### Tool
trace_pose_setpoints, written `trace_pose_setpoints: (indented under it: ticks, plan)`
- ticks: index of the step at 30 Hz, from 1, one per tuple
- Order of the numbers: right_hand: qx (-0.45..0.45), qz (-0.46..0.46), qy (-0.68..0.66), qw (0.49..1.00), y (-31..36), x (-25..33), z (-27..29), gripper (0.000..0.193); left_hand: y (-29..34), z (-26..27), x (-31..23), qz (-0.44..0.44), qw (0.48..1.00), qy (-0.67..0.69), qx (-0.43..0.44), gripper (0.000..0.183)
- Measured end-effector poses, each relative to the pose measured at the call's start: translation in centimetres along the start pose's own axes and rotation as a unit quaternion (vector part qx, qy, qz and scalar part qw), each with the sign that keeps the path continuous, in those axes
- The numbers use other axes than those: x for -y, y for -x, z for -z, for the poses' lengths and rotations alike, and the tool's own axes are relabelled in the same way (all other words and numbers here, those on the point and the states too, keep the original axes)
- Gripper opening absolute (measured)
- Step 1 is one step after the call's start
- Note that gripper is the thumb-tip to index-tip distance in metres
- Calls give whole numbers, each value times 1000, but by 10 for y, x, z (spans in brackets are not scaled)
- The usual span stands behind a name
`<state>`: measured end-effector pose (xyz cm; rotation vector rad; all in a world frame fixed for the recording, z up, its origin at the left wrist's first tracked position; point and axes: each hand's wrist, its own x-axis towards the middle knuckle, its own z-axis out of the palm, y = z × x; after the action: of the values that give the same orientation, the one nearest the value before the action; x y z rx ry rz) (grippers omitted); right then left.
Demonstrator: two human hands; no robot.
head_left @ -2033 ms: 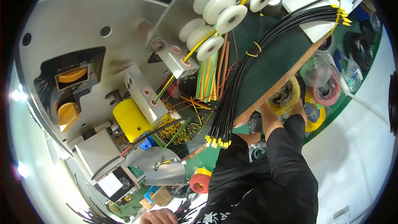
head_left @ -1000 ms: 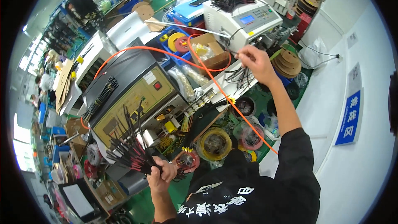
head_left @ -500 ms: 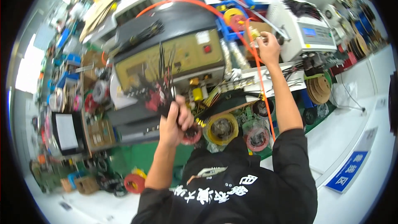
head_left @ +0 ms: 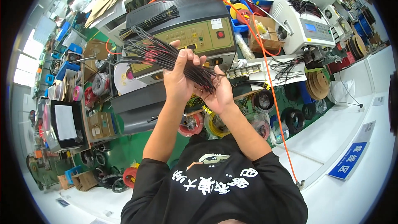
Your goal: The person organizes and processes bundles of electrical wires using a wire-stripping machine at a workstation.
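A thick bundle of black wires [head_left: 159, 53] with red sections along it lies slantwise in front of me, its loose ends fanned out to the upper left. My left hand [head_left: 179, 81] is closed around its middle, thumb on top. At the bundle's lower right end, my right hand [head_left: 220, 95] cups the wire ends, with thumb and fingers closed on them. Part of its fingers is hidden behind the wires. Just beyond the bundle is a dark machine with a gold control panel [head_left: 199, 33]. Another tied bundle of dark wires [head_left: 155, 20] rests on top of that machine.
An orange hose [head_left: 278, 120] arcs over the bench and hangs down right of my right arm. A cardboard box [head_left: 271, 43] and a white machine with a blue screen [head_left: 296, 25] stand to the right. Black wires [head_left: 286, 67] lie on a white sheet. Wire coils [head_left: 190, 123] sit below the bench.
My right hand has come back from beside the cardboard box to the bundle's lower end. My left hand has tilted the bundle from upright toward the left. The orange hose now hangs farther right.
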<state>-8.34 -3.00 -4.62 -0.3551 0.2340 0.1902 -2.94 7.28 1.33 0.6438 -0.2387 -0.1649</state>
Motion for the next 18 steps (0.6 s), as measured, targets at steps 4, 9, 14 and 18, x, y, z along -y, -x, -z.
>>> trace_pose_setpoints:
  ticks: [4, 9, 14, 18]
  plan:
    - [-18, 38, -51, 998, 0, -2, -3, 58, 10, -5, 5, 1, 1000, -18, 1, 41]
    - [-10, 85, -18, 996, 11, 10, 2, 65, 9, 11, 14, -50, 995, -86, 12, 50]
    - [-171, 137, 5, 976, 0, -21, 0, 33, 27, 0, 28, -15, 997, -79, 2, 49]
    - [-153, 203, -89, 963, 2, -20, 18, 21, 28, 4, 55, 41, 995, -73, 57, 35]
